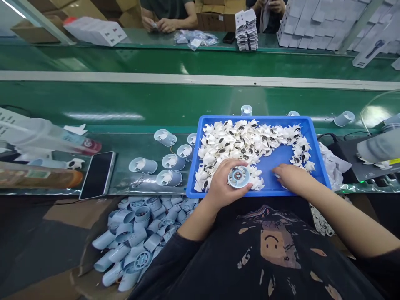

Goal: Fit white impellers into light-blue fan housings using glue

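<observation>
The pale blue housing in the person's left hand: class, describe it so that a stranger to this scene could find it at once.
Start at the blue tray of white fan blades on the green bench. At its near edge the left hand grips a pale blue round housing. Unlike the housings lying left of the tray, it is held, its round end facing up.

The person wears a black short-sleeved T-shirt [265, 258] with a cracked, worn print — a brownish square patch bearing a frowning face, ringed by scattered pale and tan flecks. Both forearms are bare, with no gloves, rings or watch showing.
</observation>
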### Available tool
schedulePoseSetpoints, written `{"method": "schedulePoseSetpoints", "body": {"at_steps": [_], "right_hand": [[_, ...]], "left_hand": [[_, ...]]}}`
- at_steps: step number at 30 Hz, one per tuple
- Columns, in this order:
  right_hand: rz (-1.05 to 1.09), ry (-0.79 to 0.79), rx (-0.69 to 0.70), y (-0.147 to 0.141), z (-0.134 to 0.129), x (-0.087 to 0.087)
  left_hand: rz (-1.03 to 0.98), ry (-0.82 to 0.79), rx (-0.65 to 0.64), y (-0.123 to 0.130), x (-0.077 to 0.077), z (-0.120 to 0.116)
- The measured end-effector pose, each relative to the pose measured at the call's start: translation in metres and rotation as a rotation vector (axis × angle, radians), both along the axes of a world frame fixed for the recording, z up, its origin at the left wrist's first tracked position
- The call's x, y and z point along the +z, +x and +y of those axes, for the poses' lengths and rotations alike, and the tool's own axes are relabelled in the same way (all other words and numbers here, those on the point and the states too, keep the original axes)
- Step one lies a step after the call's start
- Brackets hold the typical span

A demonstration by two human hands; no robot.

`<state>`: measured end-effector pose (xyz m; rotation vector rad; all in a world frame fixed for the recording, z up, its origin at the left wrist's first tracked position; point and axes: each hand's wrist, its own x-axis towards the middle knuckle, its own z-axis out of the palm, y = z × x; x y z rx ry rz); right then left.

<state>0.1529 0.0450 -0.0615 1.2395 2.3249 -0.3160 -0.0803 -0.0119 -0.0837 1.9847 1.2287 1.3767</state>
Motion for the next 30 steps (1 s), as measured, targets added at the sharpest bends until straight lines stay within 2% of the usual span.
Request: {"method": "schedulePoseSetpoints", "body": {"at_steps": [6, 13, 18, 23, 27, 30], "right_hand": [[0.082, 0.071, -0.099, -0.017, -0.005, 0.004], [0.137, 0.062, -0.121, -0.022, 0.005, -0.007], [0.098, 0.057, -0.095, -0.023, 0.014, -0.006], [0.083, 0.015, -0.040, -0.023, 0.022, -0.006], [0.130, 0.045, -0.122, -0.023, 0.026, -0.005], [0.253, 0.041, -0.207, -0.019, 0.017, 0.008]], "left_hand": [[-0.059, -0.003, 0.024, -0.007, -0.003, -0.005], [-0.139, -0.070, -0.013, -0.008, -0.006, -0.006], [-0.187, -0.101, -0.033, -0.011, -0.005, -0.012], [-0.351, -0.164, -0.150, -0.014, -0.006, -0.019], [-0.312, -0.257, -0.223, -0.014, -0.004, -0.022], [-0.221, -0.287, -0.218, -0.015, -0.002, -0.023]]}}
